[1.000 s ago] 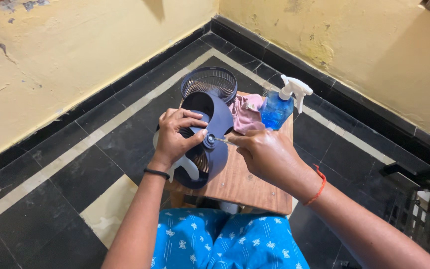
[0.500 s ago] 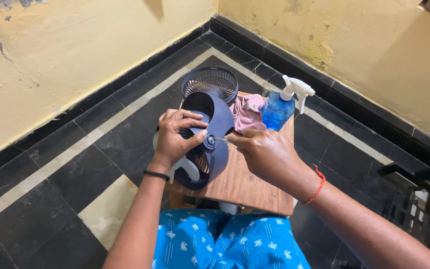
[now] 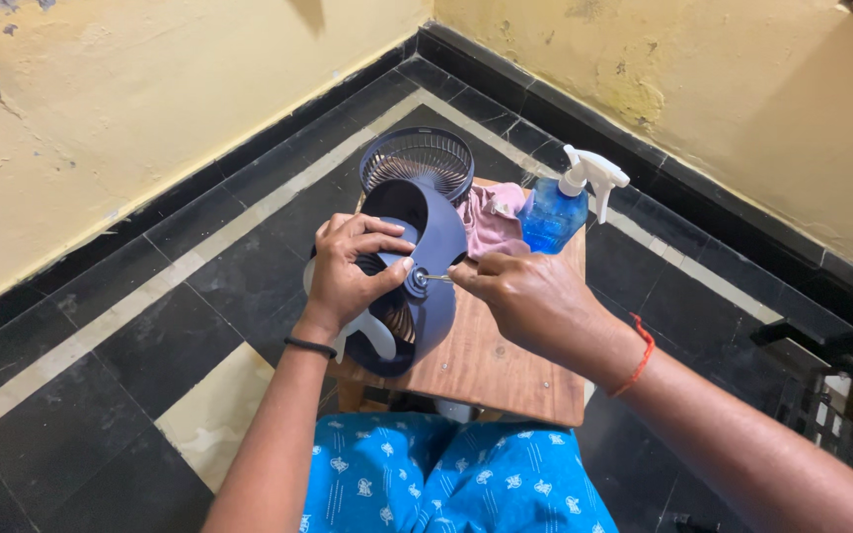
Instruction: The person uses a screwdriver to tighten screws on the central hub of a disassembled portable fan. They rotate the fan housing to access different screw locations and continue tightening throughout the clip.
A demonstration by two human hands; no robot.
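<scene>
A small dark blue fan point(image 3: 426, 286) stands on a wooden stool point(image 3: 505, 360) in front of me. My left hand point(image 3: 348, 268) grips the fan's blades at the hub and holds them still. My right hand point(image 3: 523, 296) pinches a thin screwdriver point(image 3: 436, 278) whose tip sits on the hub at the fan's middle. The fan's round front grille point(image 3: 419, 163) lies detached behind the fan on the stool's far end.
A blue spray bottle point(image 3: 560, 207) with a white trigger stands at the stool's far right, next to a pink cloth point(image 3: 491, 219). Black tiled floor surrounds the stool; yellow walls meet in a corner beyond. Dark metal objects lie at the right edge point(image 3: 821, 345).
</scene>
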